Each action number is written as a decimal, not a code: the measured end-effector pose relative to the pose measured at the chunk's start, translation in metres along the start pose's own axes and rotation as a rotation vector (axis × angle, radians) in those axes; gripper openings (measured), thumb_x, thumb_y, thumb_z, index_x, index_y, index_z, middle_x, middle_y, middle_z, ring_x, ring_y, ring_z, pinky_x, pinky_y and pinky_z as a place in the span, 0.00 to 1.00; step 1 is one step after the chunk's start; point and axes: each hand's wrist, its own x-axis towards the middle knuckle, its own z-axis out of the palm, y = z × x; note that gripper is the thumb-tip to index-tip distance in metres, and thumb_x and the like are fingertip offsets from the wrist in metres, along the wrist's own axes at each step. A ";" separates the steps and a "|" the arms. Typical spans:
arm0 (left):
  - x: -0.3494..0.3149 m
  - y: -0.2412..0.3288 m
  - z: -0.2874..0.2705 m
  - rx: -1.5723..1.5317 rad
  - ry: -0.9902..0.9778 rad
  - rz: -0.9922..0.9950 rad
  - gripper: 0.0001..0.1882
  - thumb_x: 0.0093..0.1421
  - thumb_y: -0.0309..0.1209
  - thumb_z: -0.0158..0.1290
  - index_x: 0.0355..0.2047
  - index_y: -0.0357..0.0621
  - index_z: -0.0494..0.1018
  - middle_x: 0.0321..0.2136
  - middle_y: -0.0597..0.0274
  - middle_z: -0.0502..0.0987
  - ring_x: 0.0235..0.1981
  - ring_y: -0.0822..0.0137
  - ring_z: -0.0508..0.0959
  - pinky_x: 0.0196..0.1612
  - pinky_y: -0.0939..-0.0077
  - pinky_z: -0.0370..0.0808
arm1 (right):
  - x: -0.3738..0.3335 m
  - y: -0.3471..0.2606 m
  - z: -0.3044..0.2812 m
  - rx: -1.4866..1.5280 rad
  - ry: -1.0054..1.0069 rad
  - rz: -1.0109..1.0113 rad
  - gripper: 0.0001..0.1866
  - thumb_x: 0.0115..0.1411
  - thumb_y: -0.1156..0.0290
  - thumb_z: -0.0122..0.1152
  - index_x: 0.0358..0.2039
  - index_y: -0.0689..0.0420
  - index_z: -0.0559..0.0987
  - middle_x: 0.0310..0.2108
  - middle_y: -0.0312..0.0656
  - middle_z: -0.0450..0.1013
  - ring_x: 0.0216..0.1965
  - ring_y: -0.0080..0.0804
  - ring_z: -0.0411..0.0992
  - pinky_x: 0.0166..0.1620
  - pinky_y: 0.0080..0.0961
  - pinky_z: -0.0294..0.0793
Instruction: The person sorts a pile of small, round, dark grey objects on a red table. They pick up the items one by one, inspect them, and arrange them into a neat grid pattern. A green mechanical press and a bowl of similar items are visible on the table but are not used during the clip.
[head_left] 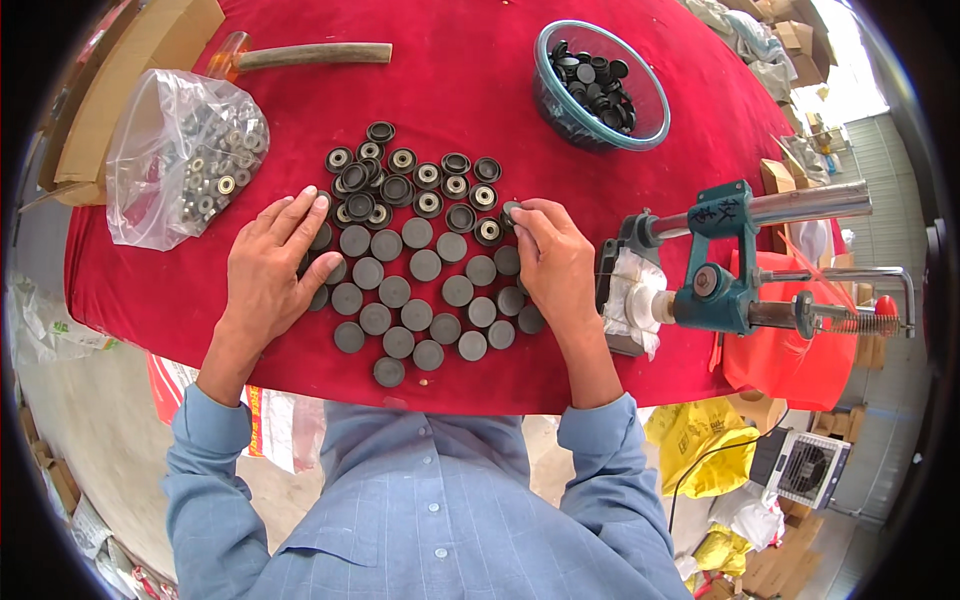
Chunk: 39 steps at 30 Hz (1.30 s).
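On the red cloth, several round dark grey caps (425,265) lie flat side up in a loose group between my hands. Beyond them is a cluster of upturned black caps (397,190), some with a metal bearing (402,160) inside. My left hand (270,262) rests along the group's left edge, fingers stretched out, its thumb and fingertips touching the nearest caps and partly covering them. At the right edge my right hand (553,262) is closed, with a cap (510,212) pinched between thumb and fingertips; the hand hides most of the grip.
A clear bag of bearings (225,185) and a cardboard box (135,90) stand at left. A hammer (315,55) lies at the back. The blue-rimmed bowl (655,135) holds black caps. A green hand press (715,265) stands close to my right hand, beside a red bag (800,360).
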 end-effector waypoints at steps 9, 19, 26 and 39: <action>-0.004 0.006 0.001 -0.034 0.016 -0.046 0.31 0.73 0.47 0.58 0.71 0.45 0.75 0.70 0.54 0.75 0.69 0.47 0.75 0.70 0.52 0.70 | -0.029 -0.006 0.005 -0.306 -0.022 -0.144 0.24 0.57 0.84 0.66 0.56 0.63 0.83 0.58 0.50 0.80 0.54 0.47 0.82 0.52 0.41 0.87; 0.031 0.016 0.008 -0.227 0.248 0.064 0.19 0.64 0.25 0.65 0.56 0.46 0.85 0.48 0.57 0.81 0.50 0.54 0.80 0.54 0.56 0.74 | -0.028 -0.006 0.010 -0.528 -0.110 -0.212 0.29 0.54 0.82 0.69 0.59 0.64 0.81 0.62 0.51 0.78 0.57 0.49 0.80 0.57 0.42 0.84; 0.046 0.008 0.018 -0.240 0.155 0.115 0.16 0.60 0.23 0.67 0.50 0.47 0.86 0.43 0.59 0.78 0.46 0.56 0.78 0.49 0.58 0.73 | 0.003 -0.018 -0.010 -0.269 0.082 -0.157 0.21 0.60 0.79 0.66 0.55 0.61 0.83 0.56 0.51 0.80 0.53 0.51 0.81 0.52 0.45 0.83; 0.046 0.006 0.009 -0.465 0.134 0.073 0.17 0.56 0.21 0.70 0.44 0.42 0.79 0.46 0.55 0.80 0.48 0.51 0.80 0.52 0.56 0.79 | 0.062 -0.067 0.074 -0.030 -0.112 -0.110 0.15 0.60 0.66 0.78 0.46 0.55 0.85 0.45 0.45 0.77 0.50 0.47 0.78 0.49 0.47 0.78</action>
